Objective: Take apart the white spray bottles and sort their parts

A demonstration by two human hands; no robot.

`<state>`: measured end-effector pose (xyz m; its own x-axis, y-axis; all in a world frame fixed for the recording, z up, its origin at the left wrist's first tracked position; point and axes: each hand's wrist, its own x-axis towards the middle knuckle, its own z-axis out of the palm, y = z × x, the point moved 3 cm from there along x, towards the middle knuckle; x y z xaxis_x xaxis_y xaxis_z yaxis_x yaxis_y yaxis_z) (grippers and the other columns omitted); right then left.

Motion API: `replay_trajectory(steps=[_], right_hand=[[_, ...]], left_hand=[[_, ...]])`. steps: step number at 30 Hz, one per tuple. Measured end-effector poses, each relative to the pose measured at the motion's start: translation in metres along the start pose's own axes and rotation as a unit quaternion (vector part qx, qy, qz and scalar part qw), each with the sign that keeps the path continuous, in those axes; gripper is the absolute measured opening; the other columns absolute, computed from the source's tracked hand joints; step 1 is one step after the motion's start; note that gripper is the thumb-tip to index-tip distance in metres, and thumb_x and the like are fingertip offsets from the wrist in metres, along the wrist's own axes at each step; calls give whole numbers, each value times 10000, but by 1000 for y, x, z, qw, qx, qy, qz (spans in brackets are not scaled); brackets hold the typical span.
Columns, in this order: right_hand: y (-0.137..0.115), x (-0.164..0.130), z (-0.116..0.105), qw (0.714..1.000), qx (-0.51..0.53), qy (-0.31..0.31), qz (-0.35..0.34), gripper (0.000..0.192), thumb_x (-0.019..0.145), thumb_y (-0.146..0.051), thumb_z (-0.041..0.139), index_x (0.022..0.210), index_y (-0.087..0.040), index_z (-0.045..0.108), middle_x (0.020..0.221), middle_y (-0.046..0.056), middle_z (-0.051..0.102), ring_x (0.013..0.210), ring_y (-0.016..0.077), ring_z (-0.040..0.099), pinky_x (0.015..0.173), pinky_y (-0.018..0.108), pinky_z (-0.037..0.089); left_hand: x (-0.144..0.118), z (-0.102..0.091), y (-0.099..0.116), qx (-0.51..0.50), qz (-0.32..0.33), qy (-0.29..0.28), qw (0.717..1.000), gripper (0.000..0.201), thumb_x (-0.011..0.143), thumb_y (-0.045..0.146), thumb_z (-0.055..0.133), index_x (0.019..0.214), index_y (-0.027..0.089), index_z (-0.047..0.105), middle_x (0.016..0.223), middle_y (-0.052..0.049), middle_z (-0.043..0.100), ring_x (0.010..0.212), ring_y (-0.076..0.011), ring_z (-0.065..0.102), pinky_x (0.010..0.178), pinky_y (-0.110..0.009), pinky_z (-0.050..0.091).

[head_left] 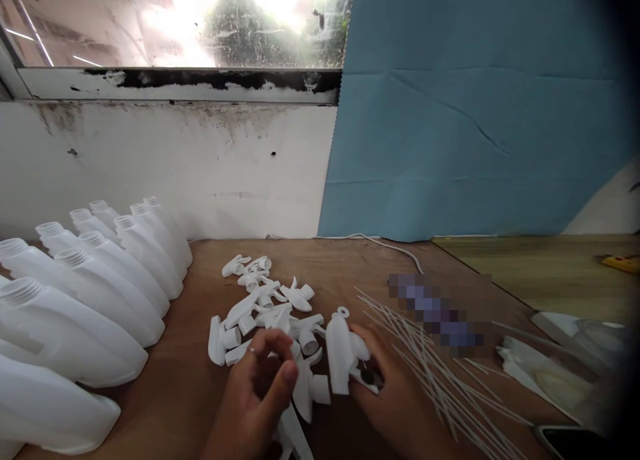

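My right hand (395,393) grips a white trigger sprayer head (340,357), with its flat top toward the left and a small ring at its upper end. Beside it, my left hand (260,387) hovers over the pile, fingers curled and thumb apart from them; nothing shows between them. A ring sits on one left finger. Several more white sprayer heads (245,307) lie in a loose heap on the brown table around and beyond both hands. Part of the heap is hidden behind my left hand.
White bottles (120,267) without caps stand in rows at left. Thin white tubes (425,360) lie spread at right, near a pixelated object (435,313). Farther right are a clear plastic bag (545,373) and a dark-screened device (570,440). A white cable (395,247) runs along the wall.
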<state>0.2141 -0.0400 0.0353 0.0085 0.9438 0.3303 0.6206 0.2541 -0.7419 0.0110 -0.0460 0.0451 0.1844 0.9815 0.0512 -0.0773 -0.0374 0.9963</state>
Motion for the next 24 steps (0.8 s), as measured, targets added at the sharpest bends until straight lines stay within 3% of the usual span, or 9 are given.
replay_trajectory(steps=[2, 4, 7, 9, 12, 15, 19, 22, 24], right_hand=[[-7, -4, 8, 997, -52, -18, -62, 529, 729, -160, 523, 1247, -264, 544, 1230, 77, 610, 1028, 255, 650, 814, 347, 562], [-13, -6, 13, 989, -76, -32, -121, 604, 736, -157, 524, 1330, -259, 493, 1303, 102, 566, 1025, 266, 659, 762, 337, 584], [-24, -10, 11, 978, -56, -46, -195, 694, 783, -187, 581, 1445, -222, 375, 1384, 142, 493, 1101, 296, 626, 792, 334, 592], [-28, -12, 4, 976, -13, -31, -215, 589, 839, -221, 608, 1404, -229, 439, 1332, 139, 523, 1056, 283, 639, 782, 314, 584], [-26, -15, -12, 979, 56, 42, -194, 250, 959, -349, 483, 1123, -264, 652, 1153, 101, 598, 808, 221, 662, 690, 307, 551], [-13, -13, -23, 982, 128, 87, -108, 521, 970, -587, 301, 977, -245, 695, 898, 80, 639, 683, 222, 632, 637, 334, 526], [9, -9, -18, 969, 239, 4, 54, 602, 960, -629, 283, 768, -220, 681, 437, -21, 474, 385, 152, 458, 414, 248, 389], [6, -9, -13, 952, 302, -53, 0, 397, 936, -541, 458, 964, -231, 705, 709, 48, 663, 641, 212, 619, 638, 322, 519], [0, -13, -10, 934, 337, -108, -50, 414, 940, -525, 452, 1201, -258, 631, 926, 78, 681, 787, 238, 641, 765, 374, 528]], left_hand=[[13, 17, -6, -35, -17, -36, 999, 668, 776, 630, 640, 1252, 235, 389, 1008, -62, 521, 659, -118, 516, 400, -156, 382], [18, 24, -16, -71, -57, -74, 993, 780, 732, 569, 722, 1315, 231, 329, 1033, -88, 538, 726, -170, 576, 392, -176, 437], [18, 18, -26, -155, -96, -93, 979, 706, 755, 450, 749, 1294, 199, 368, 916, -56, 563, 637, -158, 600, 430, -214, 491], [18, 8, -26, -203, -88, -76, 972, 698, 785, 401, 731, 1331, 225, 333, 987, -65, 573, 561, -137, 599, 446, -246, 502], [22, -5, -21, -262, -82, -66, 959, 671, 787, 343, 716, 1338, 241, 348, 1054, -78, 571, 574, -161, 617, 450, -268, 494], [25, -10, -15, -320, -86, -76, 941, 458, 760, 300, 687, 1157, 181, 494, 837, -29, 552, 579, -151, 568, 441, -234, 437], [24, -10, -14, -353, -122, -66, 925, 298, 845, 440, 591, 923, 168, 498, 692, 2, 484, 531, -91, 432, 495, -215, 373], [21, -10, -19, -328, -128, -15, 936, 344, 846, 486, 618, 929, 195, 455, 699, 18, 478, 532, -80, 398, 464, -191, 294], [21, -10, -22, -301, -128, 18, 945, 364, 835, 487, 640, 979, 218, 442, 682, 33, 462, 517, -79, 404, 445, -178, 262]])
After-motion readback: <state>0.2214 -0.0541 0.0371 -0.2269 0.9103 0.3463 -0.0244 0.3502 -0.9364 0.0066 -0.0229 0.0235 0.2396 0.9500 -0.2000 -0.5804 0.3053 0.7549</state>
